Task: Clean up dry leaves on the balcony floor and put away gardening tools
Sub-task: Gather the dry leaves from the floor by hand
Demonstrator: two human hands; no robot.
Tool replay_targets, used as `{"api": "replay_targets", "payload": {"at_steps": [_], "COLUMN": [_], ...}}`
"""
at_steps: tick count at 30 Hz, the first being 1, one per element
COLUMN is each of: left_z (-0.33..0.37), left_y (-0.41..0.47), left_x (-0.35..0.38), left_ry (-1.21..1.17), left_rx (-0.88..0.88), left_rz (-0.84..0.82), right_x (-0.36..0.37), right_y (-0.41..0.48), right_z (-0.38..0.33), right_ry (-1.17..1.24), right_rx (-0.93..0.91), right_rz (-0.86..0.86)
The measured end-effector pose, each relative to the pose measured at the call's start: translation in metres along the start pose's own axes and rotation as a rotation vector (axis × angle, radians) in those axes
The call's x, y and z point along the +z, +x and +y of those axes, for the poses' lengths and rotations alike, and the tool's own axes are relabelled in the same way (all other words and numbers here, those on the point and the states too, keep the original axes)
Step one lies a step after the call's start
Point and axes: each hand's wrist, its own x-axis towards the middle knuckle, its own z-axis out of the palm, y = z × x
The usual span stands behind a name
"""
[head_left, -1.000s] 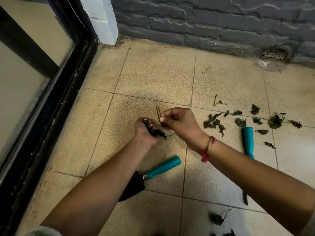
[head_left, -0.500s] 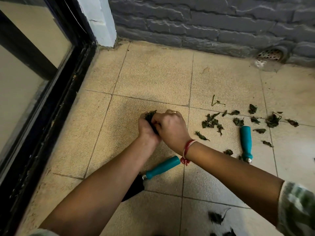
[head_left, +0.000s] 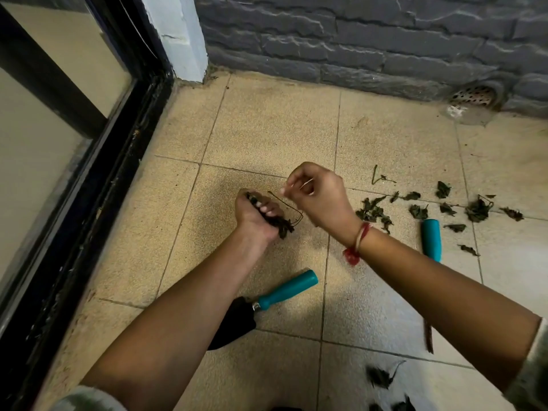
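The right hand (head_left: 317, 197) has lifted off the left hand (head_left: 258, 216), fingers loosely curled and pinching a thin stem, while the left fist stays clenched around gathered dry leaves (head_left: 280, 223); scattered leaves (head_left: 373, 210) remain right.

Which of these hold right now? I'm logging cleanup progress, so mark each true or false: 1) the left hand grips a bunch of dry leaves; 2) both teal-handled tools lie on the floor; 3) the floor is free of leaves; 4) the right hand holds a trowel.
1) True: the left hand is closed on a bunch of dry leaves.
2) True: the trowel and the second teal-handled tool lie on the floor.
3) False: scattered leaves remain.
4) False: the right hand pinches only a thin stem.
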Motion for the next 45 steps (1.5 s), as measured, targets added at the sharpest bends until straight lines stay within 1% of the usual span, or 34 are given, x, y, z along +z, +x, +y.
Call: {"api": "replay_targets", "payload": {"at_steps": [2, 5, 7, 9, 11, 12, 14, 17, 18, 19, 20, 21, 22, 23, 24, 26, 29, 31, 33, 35, 36, 38, 39, 40, 41, 42, 43, 44, 45], "left_z": [0.005, 0.009, 0.01, 0.008, 0.008, 0.009, 0.011, 0.008, 0.006, 0.005, 0.005, 0.006, 0.007, 0.008, 0.008, 0.007, 0.004, 0.003, 0.003, 0.004, 0.006, 0.012, 0.016, 0.019, 0.023, 0.025, 0.027, 0.03, 0.031], "left_y": [0.002, 0.004, 0.007, 0.009, 0.009, 0.009, 0.01, 0.008, 0.006, 0.004, 0.002, 0.001, 0.002, 0.002, 0.002, 0.001, 0.002, 0.005, 0.008, 0.012, 0.013, 0.018, 0.021, 0.023, 0.024, 0.022, 0.019, 0.016, 0.012], "left_x": [-0.004, -0.003, -0.001, 0.002, 0.003, 0.003, 0.0, -0.003, -0.001, 0.001, 0.004, 0.006, 0.008, 0.009, 0.009, 0.005, 0.001, -0.001, -0.001, -0.002, -0.001, -0.002, -0.004, -0.007, -0.01, -0.011, -0.012, -0.013, -0.013], "left_ry": [-0.051, -0.11, -0.144, -0.148, -0.142, -0.142, -0.138, -0.073, -0.049, -0.031, -0.013, 0.023, 0.073, 0.134, 0.19, 0.224, 0.136, 0.107, 0.072, 0.043, 0.024, 0.005, -0.009, -0.013, -0.035, -0.054, -0.067, -0.067, -0.042], "left_rx": [-0.001, 0.029, 0.031, 0.029, 0.041, 0.048, 0.059, 0.055, 0.056, 0.058, 0.058, 0.054, 0.039, 0.017, -0.007, -0.06, -0.122, -0.122, -0.15, -0.145, -0.128, -0.071, -0.04, -0.032, -0.043, -0.045, -0.036, -0.029, -0.016], "left_rz": [-0.004, -0.016, -0.052, -0.08, -0.082, -0.073, -0.034, 0.02, 0.025, 0.027, 0.027, 0.023, 0.021, 0.023, 0.021, -0.012, -0.131, -0.146, -0.19, -0.227, -0.226, -0.176, -0.133, -0.089, -0.053, -0.023, 0.0, 0.015, 0.023], "right_x": [-0.013, -0.013, 0.004, 0.02, 0.028, 0.028, 0.027, 0.029, 0.029, 0.03, 0.031, 0.031, 0.03, 0.029, 0.029, 0.03, 0.033, 0.031, 0.027, 0.022, 0.02, 0.018, 0.017, 0.014, 0.009, 0.001, -0.008, -0.017, -0.025], "right_y": [0.003, -0.015, -0.031, -0.042, -0.042, -0.04, -0.033, -0.026, -0.027, -0.028, -0.028, -0.029, -0.029, -0.029, -0.028, -0.03, -0.029, -0.021, -0.014, -0.007, -0.004, 0.0, 0.002, 0.002, 0.001, 0.0, 0.001, 0.002, 0.003], "right_z": [0.007, 0.018, 0.025, 0.029, 0.034, 0.033, 0.029, 0.018, 0.013, 0.009, 0.007, 0.008, 0.01, 0.012, 0.014, 0.017, 0.014, 0.012, 0.009, 0.004, 0.002, 0.003, 0.006, 0.008, 0.007, 0.008, 0.011, 0.019, 0.031], "right_ry": [0.074, 0.149, 0.308, 0.574, 0.736, 0.748, 0.633, 0.333, 0.212, 0.074, -0.072, -0.223, -0.358, -0.46, -0.523, -0.555, -0.481, -0.486, -0.567, -0.663, -0.707, -0.717, -0.63, -0.466, -0.243, -0.036, 0.113, 0.16, 0.09], "right_rx": [0.158, 0.271, 0.381, 0.487, 0.448, 0.401, 0.288, 0.099, 0.009, -0.131, -0.308, -0.481, -0.617, -0.702, -0.733, -0.698, -0.579, -0.571, -0.609, -0.684, -0.732, -0.791, -0.753, -0.636, -0.452, -0.291, -0.18, -0.106, -0.06], "right_rz": [-0.08, -0.339, -0.442, -0.447, -0.346, -0.277, -0.141, -0.009, 0.022, 0.047, 0.05, 0.024, -0.005, -0.032, -0.059, -0.097, -0.101, -0.089, -0.028, 0.008, 0.006, -0.098, -0.206, -0.33, -0.408, -0.42, -0.363, -0.276, -0.195]}}
